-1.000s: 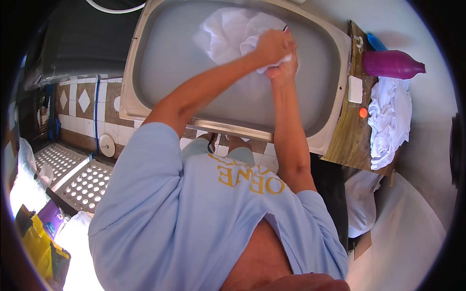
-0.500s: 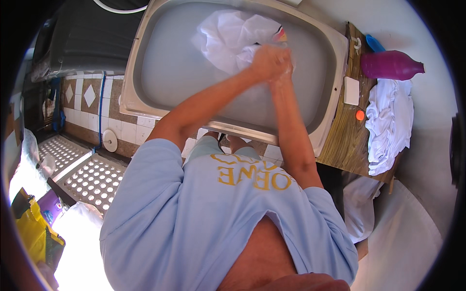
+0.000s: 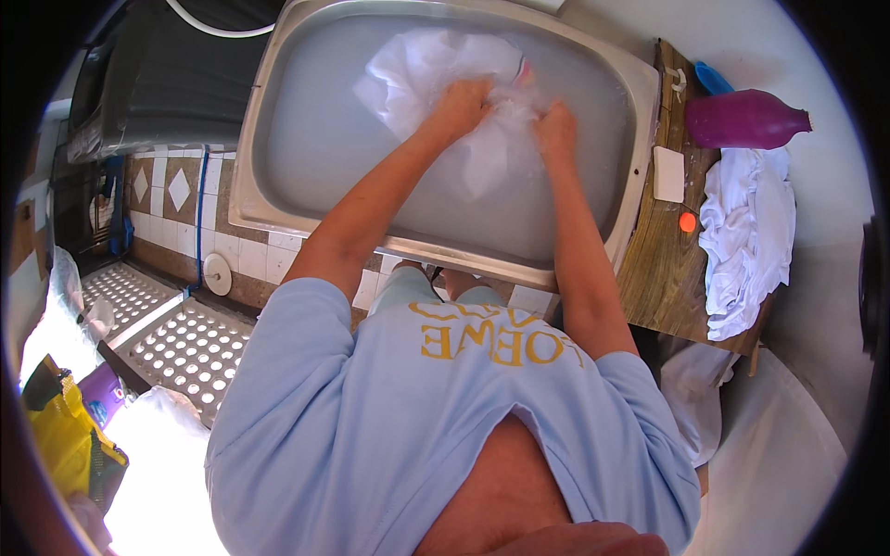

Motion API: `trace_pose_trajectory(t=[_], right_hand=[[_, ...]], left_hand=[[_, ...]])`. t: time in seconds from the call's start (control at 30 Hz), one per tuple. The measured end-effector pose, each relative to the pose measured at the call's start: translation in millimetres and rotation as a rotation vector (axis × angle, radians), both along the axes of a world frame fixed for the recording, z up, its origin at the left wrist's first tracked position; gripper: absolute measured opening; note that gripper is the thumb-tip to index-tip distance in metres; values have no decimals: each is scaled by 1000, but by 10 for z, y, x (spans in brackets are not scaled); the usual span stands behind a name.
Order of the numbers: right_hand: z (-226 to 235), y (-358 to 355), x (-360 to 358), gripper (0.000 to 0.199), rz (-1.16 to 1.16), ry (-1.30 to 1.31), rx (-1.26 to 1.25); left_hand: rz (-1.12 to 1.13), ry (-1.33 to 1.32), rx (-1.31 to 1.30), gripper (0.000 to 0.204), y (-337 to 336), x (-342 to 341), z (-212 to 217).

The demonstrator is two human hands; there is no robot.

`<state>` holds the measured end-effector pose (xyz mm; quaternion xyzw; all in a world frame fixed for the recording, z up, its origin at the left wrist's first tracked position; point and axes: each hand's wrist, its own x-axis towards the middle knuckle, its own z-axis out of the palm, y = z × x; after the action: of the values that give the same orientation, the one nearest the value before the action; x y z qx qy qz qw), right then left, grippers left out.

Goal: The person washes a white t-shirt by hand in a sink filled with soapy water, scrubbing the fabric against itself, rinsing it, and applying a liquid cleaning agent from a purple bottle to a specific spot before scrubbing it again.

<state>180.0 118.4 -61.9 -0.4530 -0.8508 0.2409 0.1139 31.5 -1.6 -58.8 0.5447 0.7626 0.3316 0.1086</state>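
A white cloth [image 3: 417, 79] with a small coloured patch at its right end lies partly under the cloudy water of a wide metal basin [image 3: 250, 185]. My left hand [image 3: 462, 107] is closed on the middle of the cloth. A short way to its right, my right hand [image 3: 556, 132] grips the cloth's right part, fingers curled at the water. Between the two hands the fabric is bunched, and a fold hangs below it in the water. Whether the cloth is a garment I cannot tell.
Right of the basin stands a wooden table [image 3: 640, 292] with a purple bottle [image 3: 746, 120], a white rectangular block [image 3: 668, 174], an orange cap [image 3: 687, 222] and a heap of white clothes [image 3: 746, 241]. A white hose [image 3: 222, 32] curves at the far left.
My hands were together at the cloth's right end. They have moved apart, the left one leftward and the right one slightly lower, with fabric now spread between them.
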Motion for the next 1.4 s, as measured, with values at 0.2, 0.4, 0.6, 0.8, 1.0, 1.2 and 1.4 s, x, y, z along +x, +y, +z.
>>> trace_pose_trajectory(t=[0.2, 0.4, 0.6, 0.8, 1.0, 1.2, 1.4], right_hand=[[322, 94, -118, 33, -248, 931, -1267], [65, 8, -316, 36, -299, 1231, -1612], [-104, -236, -179, 45, 8, 1436, -1490], [575, -493, -489, 43, -387, 1284, -1636], [174, -205, -236, 39, 62, 1490, -1707], [705, -544, -533, 38, -544, 1176, -1656], [302, -300, -402, 49, -319, 1342, -1752]], left_hand=[[186, 17, -26, 28, -26, -215, -519], [140, -1386, 376, 28, 234, 98, 755], [-68, -13, 606, 19, 418, 897, 622], [213, -381, 435, 22, 508, 203, 471], [67, -129, 595, 20, 632, 398, 444], [191, -429, 406, 8, 480, 275, 344], [130, -200, 472, 24, 468, 454, 358]])
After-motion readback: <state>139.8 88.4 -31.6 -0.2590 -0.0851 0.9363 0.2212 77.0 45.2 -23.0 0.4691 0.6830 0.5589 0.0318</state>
